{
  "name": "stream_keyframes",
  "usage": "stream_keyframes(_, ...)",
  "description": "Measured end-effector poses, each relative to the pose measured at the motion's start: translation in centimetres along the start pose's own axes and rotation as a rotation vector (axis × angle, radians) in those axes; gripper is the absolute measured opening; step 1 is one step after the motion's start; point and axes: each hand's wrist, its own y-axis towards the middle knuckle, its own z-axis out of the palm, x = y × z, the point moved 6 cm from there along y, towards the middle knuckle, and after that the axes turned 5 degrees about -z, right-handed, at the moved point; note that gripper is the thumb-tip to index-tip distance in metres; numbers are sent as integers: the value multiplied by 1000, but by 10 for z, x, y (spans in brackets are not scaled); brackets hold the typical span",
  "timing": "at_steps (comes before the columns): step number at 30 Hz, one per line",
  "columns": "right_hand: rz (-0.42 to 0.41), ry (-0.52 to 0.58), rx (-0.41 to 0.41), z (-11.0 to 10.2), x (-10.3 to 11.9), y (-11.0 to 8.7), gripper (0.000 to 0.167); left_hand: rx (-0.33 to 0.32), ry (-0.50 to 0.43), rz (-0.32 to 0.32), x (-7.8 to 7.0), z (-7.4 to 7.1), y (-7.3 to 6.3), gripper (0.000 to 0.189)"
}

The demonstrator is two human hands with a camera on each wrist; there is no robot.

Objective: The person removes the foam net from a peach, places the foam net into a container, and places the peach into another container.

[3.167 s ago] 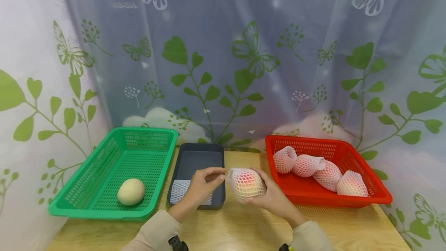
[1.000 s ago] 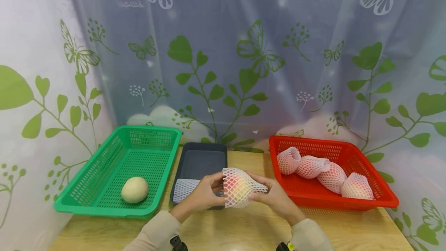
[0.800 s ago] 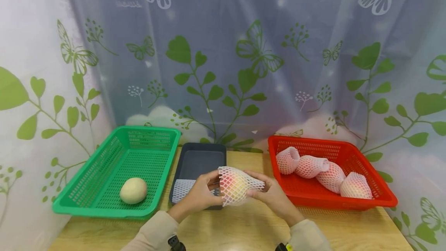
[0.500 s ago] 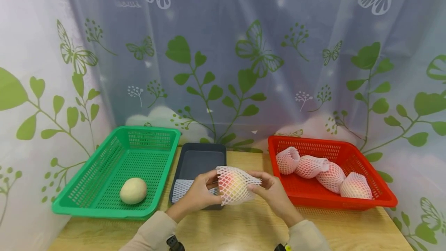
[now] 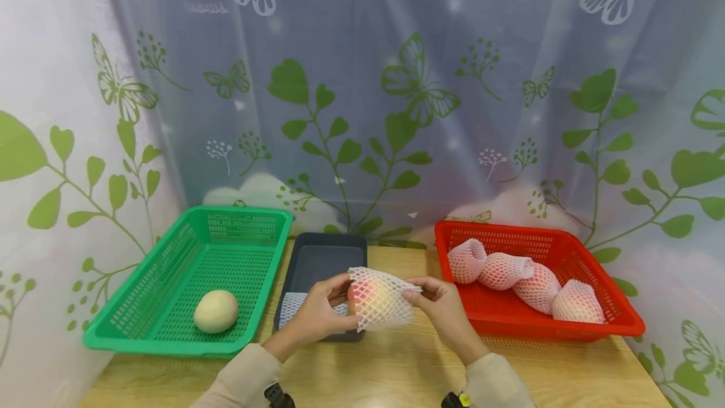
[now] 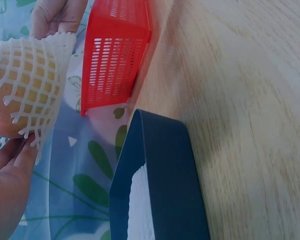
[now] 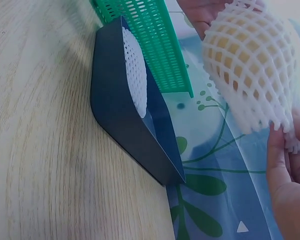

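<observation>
Over the table's middle, a round red-and-yellow fruit (image 6: 5,115), peach-like, sits in a white foam net sleeve (image 5: 385,302). My left hand (image 5: 320,312) grips the fruit at the sleeve's wide left opening, thumb and fingers on opposite sides, and the reddish end shows bare there. With thumb and fingers my right hand (image 5: 444,310) pinches the sleeve's gathered right end; the right wrist view shows the pinched mesh (image 7: 285,125) up close. Both hands keep the fruit and net raised above the table. Most of the fruit is seen only through the mesh.
A green basket (image 5: 266,269) at left holds one bare pale fruit (image 5: 216,311). Behind my left hand lies a dark grey tray (image 5: 331,257) with flat white foam nets (image 5: 291,304). At right, a red basket (image 5: 527,326) holds several netted fruits (image 5: 538,287).
Earlier my right hand cupped the netted fruit while the left was beside it. Now the left grips the fruit and the right pinches the net's end; the reddish end has come out at left.
</observation>
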Motion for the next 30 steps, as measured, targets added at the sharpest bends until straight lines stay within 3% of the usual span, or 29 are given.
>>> stream_keyframes(6,22,5,-33,1,-1,3,29,-34,-7,24,-8,-15,-6,74)
stream_keyframes(15,72,-41,-68,4,-4,11,29,-129,-36,68,-17,-45,-16,72)
stream_keyframes(26,80,36,-80,19,-12,31,33,-296,-1,-37,-12,-109,-42,75)
stream_keyframes(30,91,72,-69,28,-18,41,32,-357,38,-46,-12,-132,-55,75)
